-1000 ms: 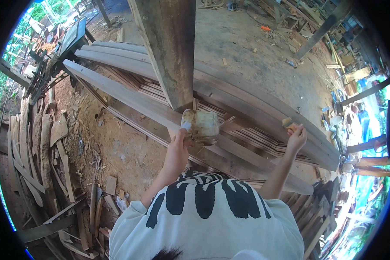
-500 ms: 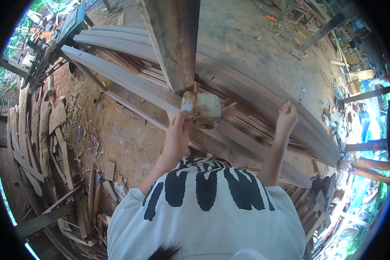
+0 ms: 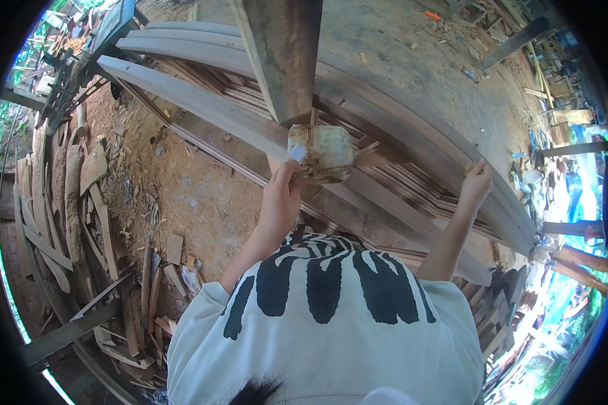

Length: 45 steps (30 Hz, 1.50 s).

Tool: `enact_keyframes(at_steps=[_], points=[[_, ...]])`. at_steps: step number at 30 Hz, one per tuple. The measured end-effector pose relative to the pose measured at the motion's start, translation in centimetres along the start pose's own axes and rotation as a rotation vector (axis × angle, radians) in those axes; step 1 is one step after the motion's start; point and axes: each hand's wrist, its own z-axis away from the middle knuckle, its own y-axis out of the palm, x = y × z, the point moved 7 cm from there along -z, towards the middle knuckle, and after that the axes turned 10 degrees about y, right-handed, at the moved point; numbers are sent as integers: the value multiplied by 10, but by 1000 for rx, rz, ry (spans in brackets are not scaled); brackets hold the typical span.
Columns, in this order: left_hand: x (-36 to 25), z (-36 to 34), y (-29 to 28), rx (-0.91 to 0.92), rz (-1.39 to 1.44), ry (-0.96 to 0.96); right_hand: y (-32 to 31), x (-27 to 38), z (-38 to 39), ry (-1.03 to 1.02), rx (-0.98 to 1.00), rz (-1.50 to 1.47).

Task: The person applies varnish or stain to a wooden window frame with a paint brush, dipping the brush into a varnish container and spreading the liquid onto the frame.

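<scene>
My left hand (image 3: 282, 196) grips a stained, whitish plastic container (image 3: 331, 152) by its left side, over the middle of a large wooden frame. My right hand (image 3: 477, 183) is closed over the frame's far long beam (image 3: 412, 128), toward its right end. A small tan piece (image 3: 470, 167) shows at its fingertips, too small to make out; whether it touches the wood I cannot tell. Slatted wooden panels (image 3: 412, 177) lie inside the frame, between the far beam and the near beam (image 3: 196, 108).
A thick wooden post (image 3: 287, 61) rises just beyond the container. Scrap boards and offcuts (image 3: 67, 202) pile up at the left, with more stacked planks (image 3: 496, 314) at the lower right. An orange object (image 3: 432, 15) lies on the far floor.
My right hand has moved to the right along the far beam. The left hand still holds the container, which sits slightly higher and farther right in view.
</scene>
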Motion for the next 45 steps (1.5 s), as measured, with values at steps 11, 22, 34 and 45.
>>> enact_keyframes(at_steps=[11,22,34,45], points=[[7,13,2,6,67,-66,97,135,81,-152,440,-251],[23,16,0,100,4,-62,-14,-77,-24,247,74,-454],[11,10,-4,247,24,-136,24,61,62,-103,78,64],[44,19,0,117,63,-284,48,61,91,-123,240,-304]])
